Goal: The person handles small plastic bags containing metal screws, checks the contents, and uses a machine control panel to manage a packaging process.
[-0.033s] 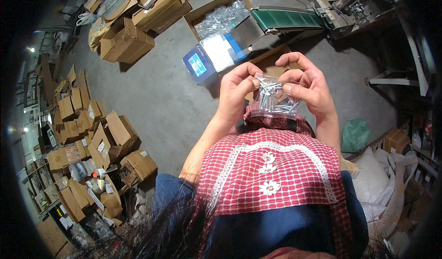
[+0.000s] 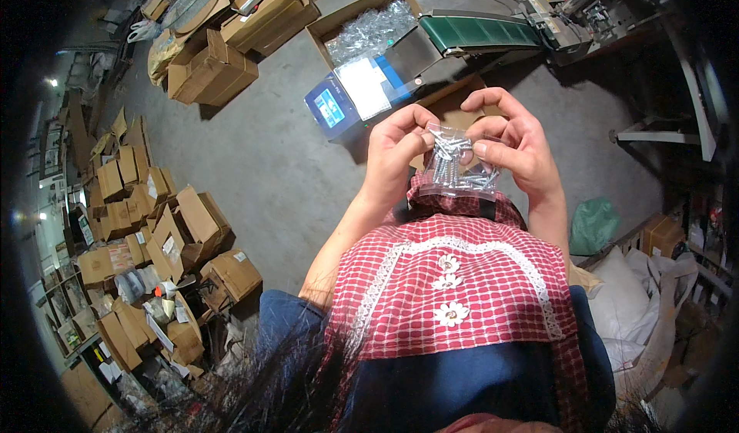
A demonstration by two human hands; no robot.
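Note:
Between my hands hangs a small clear plastic bag (image 2: 454, 170) holding several silvery screws, in front of my red checked apron (image 2: 493, 267). My left hand (image 2: 396, 148) pinches its upper left corner between thumb and fingers. At the upper right of the bag, my right hand (image 2: 514, 144) grips the plastic with thumb and a bent finger, while its index finger arches above, apart from the bag. The screws lie at mixed angles, with some standing on end in the middle and others flat near the bottom edge.
Ahead stands an open carton (image 2: 323, 29) full of clear bags, with a blue box (image 2: 331, 110) at its near side. A green conveyor belt (image 2: 481, 33) slopes from a machine (image 2: 566, 17) toward it. Cardboard boxes (image 2: 188, 225) pile up at left; white sacks (image 2: 623, 302) lie at right.

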